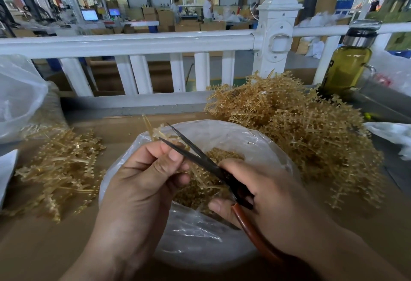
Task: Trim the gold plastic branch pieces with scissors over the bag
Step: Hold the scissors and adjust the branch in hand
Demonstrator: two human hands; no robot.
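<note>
Left hand (142,176): pinching a gold branch piece (158,131) between curled fingers and thumb, over the bag (233,131).
Right hand (266,194): gripping the scissors (204,161), fingers curled round the handles, blades parted, tips just beside the piece.
Bag: sitting open on the table (33,247), holding gold bits.
Piles: lying left (62,165) and right (300,129) of the bag.
</note>
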